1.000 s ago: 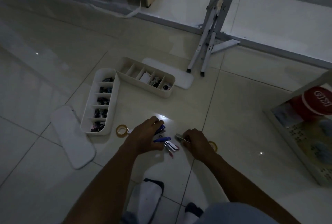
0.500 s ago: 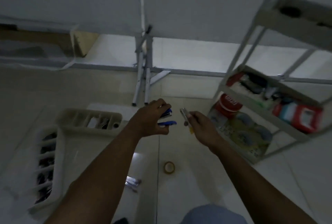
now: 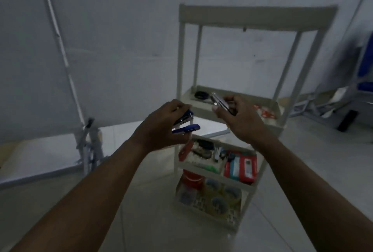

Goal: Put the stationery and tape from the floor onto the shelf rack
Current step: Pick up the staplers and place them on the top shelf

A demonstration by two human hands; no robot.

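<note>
Hands (image 3: 161,124) (image 3: 238,118) clamped on staplers (image 3: 184,124) and metal tool (image 3: 221,102); lower gently onto far shelf rack (image 3: 260,100) tray, release flat.

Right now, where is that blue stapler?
In the head view, the blue stapler is held in the left hand, centre frame, just in front of the shelf rack.

Dim, motion-blurred, warped wide-angle edges

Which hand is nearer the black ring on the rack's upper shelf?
Right. The right hand is just beside the black ring; the left hand is lower, off the shelf's front edge.
</note>
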